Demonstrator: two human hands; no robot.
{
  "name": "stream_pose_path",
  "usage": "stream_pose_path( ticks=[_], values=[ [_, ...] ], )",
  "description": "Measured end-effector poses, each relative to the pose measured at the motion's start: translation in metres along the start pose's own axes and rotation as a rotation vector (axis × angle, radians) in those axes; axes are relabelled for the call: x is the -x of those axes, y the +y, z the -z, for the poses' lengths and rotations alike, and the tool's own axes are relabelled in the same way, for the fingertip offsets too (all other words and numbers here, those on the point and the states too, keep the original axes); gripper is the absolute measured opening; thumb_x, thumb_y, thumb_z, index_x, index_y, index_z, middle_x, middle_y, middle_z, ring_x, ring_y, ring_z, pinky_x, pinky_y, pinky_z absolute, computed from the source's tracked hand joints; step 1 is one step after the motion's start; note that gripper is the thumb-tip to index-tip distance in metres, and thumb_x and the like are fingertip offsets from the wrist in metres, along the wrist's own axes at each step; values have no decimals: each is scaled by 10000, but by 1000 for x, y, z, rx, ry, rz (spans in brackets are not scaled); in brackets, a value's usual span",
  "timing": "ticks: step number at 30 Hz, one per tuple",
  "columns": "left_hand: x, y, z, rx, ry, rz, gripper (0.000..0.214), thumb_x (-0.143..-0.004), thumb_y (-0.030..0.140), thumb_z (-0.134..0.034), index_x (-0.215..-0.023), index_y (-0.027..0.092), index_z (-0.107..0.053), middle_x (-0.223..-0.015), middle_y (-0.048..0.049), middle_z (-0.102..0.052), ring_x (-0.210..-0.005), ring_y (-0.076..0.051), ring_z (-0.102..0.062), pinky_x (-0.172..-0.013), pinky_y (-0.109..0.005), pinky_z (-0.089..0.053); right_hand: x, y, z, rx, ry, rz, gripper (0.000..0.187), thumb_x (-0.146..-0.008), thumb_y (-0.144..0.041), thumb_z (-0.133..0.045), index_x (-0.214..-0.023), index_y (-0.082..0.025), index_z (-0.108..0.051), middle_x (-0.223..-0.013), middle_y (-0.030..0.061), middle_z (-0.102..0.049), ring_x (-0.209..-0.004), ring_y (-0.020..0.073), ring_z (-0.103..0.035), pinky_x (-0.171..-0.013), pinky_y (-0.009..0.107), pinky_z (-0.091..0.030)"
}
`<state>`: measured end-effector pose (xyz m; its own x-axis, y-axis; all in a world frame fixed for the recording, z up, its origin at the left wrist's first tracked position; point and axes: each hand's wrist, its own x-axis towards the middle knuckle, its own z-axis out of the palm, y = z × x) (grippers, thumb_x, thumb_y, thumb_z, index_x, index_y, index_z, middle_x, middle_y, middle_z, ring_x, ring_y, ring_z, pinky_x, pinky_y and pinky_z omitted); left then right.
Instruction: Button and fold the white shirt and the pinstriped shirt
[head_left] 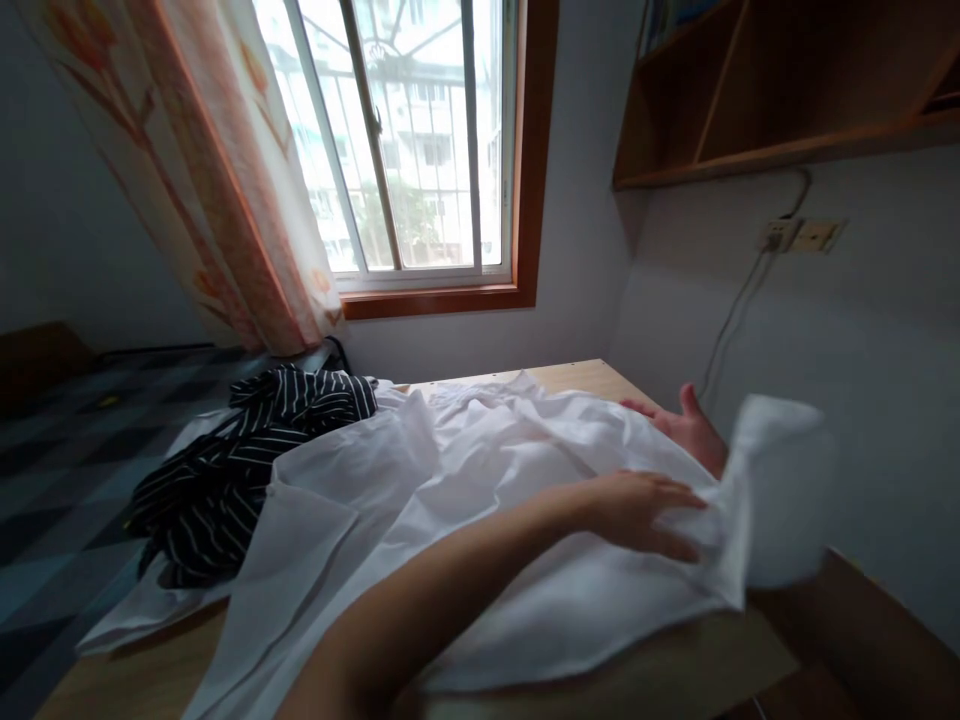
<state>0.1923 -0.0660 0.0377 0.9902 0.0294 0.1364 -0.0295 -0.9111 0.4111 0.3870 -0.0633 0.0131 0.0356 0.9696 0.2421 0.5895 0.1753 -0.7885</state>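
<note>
A white shirt [525,470] lies wrinkled and spread over a light wooden table. My left hand [645,510] reaches across from the lower left and rests on the shirt's right part. Its fingers and thumb are stretched apart, with loose cloth between them. My right hand [686,430] is at the shirt's far right edge, thumb up and fingers extended, open. A raised, motion-blurred flap of white cloth [780,490] stands in front of the right wrist and hides part of that arm. Whether the flap touches the right arm, I cannot tell.
A black-and-white striped garment [255,440] is heaped left of the shirt. Bare wood of the table [592,375] shows at the back. A bed with a checked cover [45,460] stands left. Behind are a window and curtain [217,180]; a shelf [750,150] and cable [731,310] are right.
</note>
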Motion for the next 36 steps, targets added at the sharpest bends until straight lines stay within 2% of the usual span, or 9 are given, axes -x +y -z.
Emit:
stream_pose_path(
  ticks=[4, 7, 10, 13, 20, 25, 30, 34, 36],
  values=[
    [42, -28, 6, -106, 74, 65, 369, -862, 443, -616, -1157, 225, -652, -1250, -73, -631, -1158, -238, -574, -1010, -369, -414, 15, 27, 15, -484, -119, -301, 853, -813, -800, -69, -1205, -195, -525, -1232, 185, -625, -1149, 316, -603, -910, 480, -507],
    [100, -66, 42, -376, 337, 487, 264, -855, 344, -613, -1074, 212, -677, -1175, -89, -659, -1123, -267, -572, -1015, -429, -377, 14, 42, 23, -615, -92, -450, 727, -825, -788, -234, -1133, -203, -536, -1257, 193, -608, -1150, 297, -606, -945, 445, -501],
    [164, -103, 87, -657, 560, 1028, 358, -841, 393, -620, -1100, 146, -648, -1192, -174, -624, -1141, -339, -532, -993, -503, -351, -3, 45, 25, -446, -41, -496, 684, -795, -762, -428, -1142, -187, -554, -1290, 204, -582, -1148, 323, -598, -930, 461, -504],
    [216, -124, 114, -704, 463, 1308, 506, -782, 515, -660, -1034, 76, -648, -1109, -214, -636, -1093, -399, -530, -923, -534, -370, -33, 30, 12, -76, 7, -326, 747, -703, -735, -608, -1187, -167, -583, -1320, 207, -560, -1187, 369, -552, -960, 490, -463],
    [232, -126, 110, -719, 279, 1136, 227, -851, 299, -560, -730, 147, -677, -970, -152, -671, -1038, -342, -561, -917, -471, -369, -88, -37, -87, 599, -89, 22, 871, -639, -763, -649, -1241, -137, -580, -1265, 209, -590, -1181, 394, -530, -1008, 518, -374],
    [227, -116, 123, -686, 742, 1174, 343, -954, 347, -357, -996, 176, -650, -953, -119, -675, -891, -272, -632, -777, -355, -443, -91, -37, -137, 717, -97, -161, 545, -797, -375, -664, -1266, -119, -557, -1208, 209, -628, -1152, 363, -563, -959, 467, -407],
    [242, -98, 148, 140, 780, 1293, 424, -895, 493, -457, -928, 124, -662, -786, -100, -690, -770, -255, -658, -645, -304, -483, -92, -18, -103, 667, -22, -221, 316, -851, -129, -453, -1083, -145, -667, -1067, 169, -698, -1026, 292, -643, -857, 352, -454],
    [218, -54, 136, 836, 449, 870, 461, -649, 409, -774, -992, 117, -674, -908, -104, -715, -778, -241, -668, -680, -316, -528, -74, -21, -57, 179, 297, -280, 297, -843, -244, -464, -1039, -136, -658, -1032, 143, -702, -936, 265, -657, -775, 314, -488],
    [182, -25, 115, 859, 519, 590, 530, -671, 346, -753, -1136, 127, -623, -992, -95, -704, -835, -222, -670, -741, -312, -533, -52, -29, -47, -199, 234, -253, 319, -817, -367, -539, -1011, -143, -655, -961, 117, -709, -849, 252, -664, -734, 318, -510]
  ],
)
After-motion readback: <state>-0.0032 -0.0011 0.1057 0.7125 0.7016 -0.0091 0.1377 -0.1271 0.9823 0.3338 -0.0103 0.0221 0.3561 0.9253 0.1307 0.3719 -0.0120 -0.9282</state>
